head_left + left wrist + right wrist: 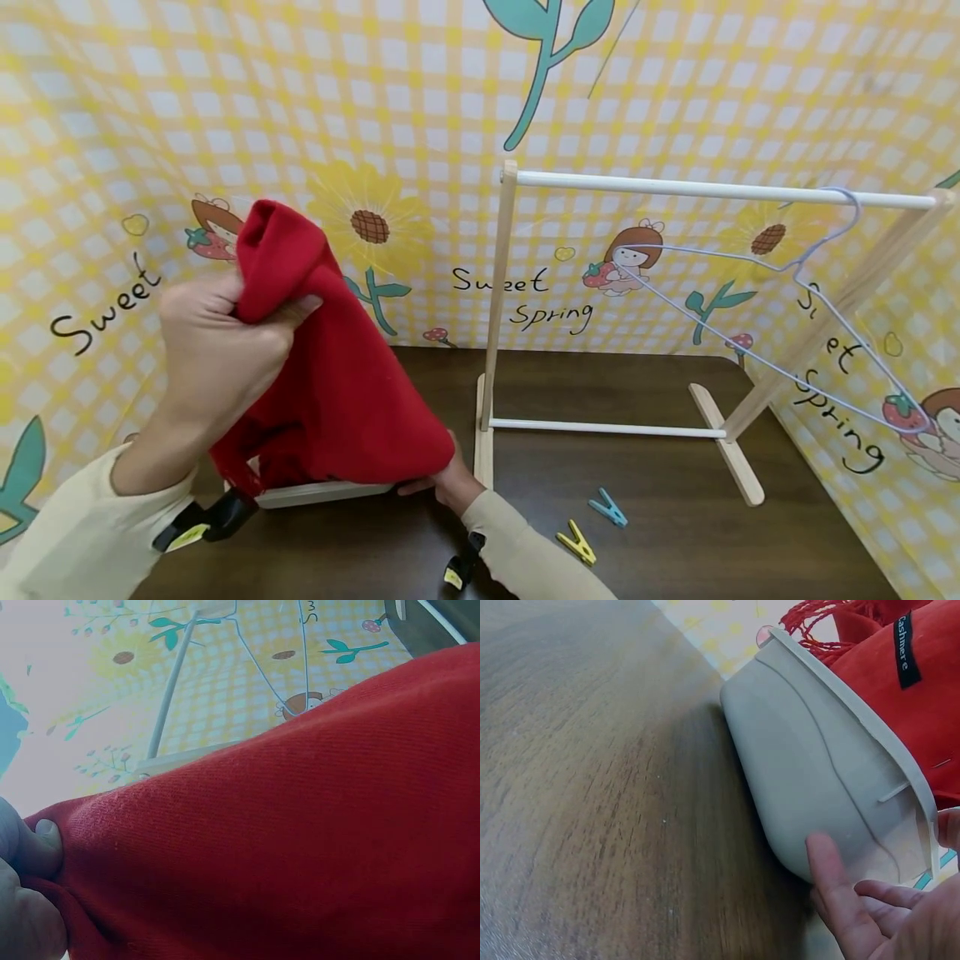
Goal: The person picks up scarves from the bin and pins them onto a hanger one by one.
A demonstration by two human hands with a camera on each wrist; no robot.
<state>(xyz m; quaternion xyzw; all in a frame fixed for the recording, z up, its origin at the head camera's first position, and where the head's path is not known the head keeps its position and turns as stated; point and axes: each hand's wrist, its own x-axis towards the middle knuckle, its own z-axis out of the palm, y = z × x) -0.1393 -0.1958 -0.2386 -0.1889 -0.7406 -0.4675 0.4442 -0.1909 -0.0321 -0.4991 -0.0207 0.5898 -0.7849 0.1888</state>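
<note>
My left hand (225, 350) grips a bunched end of a red scarf (345, 392) and holds it up, the thumb pressed over a fold. From there the scarf drops into a light grey plastic bin (802, 742) on the table. Red fringe and a black "Cashmere" label (907, 651) show in the right wrist view. Low at the bin's right end, my right hand (877, 915) holds it, fingers against the outer wall and a digit at the rim. The scarf hides part of this hand in the head view.
A wooden rack (498, 300) with white rods stands on the brown table (600, 383). A lilac wire hanger (750, 354) hangs from its top rod. In front lie a blue clothespin (609, 508) and a yellow clothespin (577, 543). Yellow checked cloth (420, 100) covers the walls.
</note>
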